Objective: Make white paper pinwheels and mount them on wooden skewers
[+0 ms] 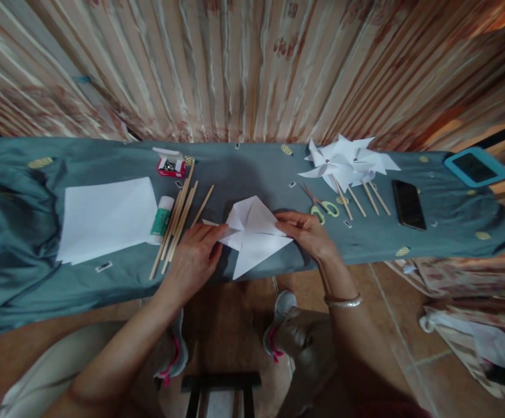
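Note:
A white paper pinwheel (258,235), cut and partly folded, is spread between my two hands above the cloth-covered table. My left hand (197,249) pinches its left side between thumb and fingers. On the opposite side, my right hand (304,232) grips a paper corner, fingers on top. The pinwheel carries no stick that I can see. Scissors (319,206) with pale green handles lie just beyond my right hand. Several wooden sticks (178,220) lie beside my left hand, next to a green and white glue stick (161,220).
White paper sheets (108,217) lie at the left. An open red box of pins (171,164) stands at the back. Finished pinwheels (350,161) on sticks, a black phone (409,204) and a blue-framed device (476,166) are on the right. A curtain (252,69) hangs behind the table.

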The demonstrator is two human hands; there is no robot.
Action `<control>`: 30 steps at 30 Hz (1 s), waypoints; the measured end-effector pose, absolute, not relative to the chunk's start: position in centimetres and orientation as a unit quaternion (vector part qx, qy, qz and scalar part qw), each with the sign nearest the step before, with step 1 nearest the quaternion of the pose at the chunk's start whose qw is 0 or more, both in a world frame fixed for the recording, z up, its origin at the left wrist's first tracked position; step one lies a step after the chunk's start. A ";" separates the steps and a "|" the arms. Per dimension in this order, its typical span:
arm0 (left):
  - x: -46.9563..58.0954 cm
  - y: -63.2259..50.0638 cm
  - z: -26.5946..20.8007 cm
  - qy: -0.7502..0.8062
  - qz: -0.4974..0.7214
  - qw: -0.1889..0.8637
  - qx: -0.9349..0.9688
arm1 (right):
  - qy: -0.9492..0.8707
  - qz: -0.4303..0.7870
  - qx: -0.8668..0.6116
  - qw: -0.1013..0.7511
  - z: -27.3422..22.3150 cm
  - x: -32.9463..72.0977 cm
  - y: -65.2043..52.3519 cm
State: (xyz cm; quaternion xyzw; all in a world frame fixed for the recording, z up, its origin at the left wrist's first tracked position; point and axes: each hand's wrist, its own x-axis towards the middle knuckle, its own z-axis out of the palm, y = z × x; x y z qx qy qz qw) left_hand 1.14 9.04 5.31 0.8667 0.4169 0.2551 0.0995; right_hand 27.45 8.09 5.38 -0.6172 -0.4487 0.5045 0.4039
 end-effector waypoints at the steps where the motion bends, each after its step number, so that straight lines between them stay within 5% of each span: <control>1: 1.0 9.4 5.4 0.422 0.256 0.090 0.865 | -0.449 0.494 -0.630 0.396 5.3 27.3 7.5; 10: 2.8 6.8 6.5 0.324 0.293 0.114 0.892 | -0.561 0.253 -0.755 0.227 6.1 26.7 3.4; 14: 4.3 5.0 5.6 0.311 0.238 0.132 0.911 | -0.623 0.117 -0.726 0.268 6.4 26.7 3.1; 20: 4.7 5.1 4.9 0.317 0.215 0.115 0.916 | -0.750 0.156 -0.561 0.313 5.2 25.7 2.8; 30: 4.0 5.0 5.0 0.338 0.238 0.106 0.904 | -0.728 0.228 -0.550 0.339 4.4 26.3 3.2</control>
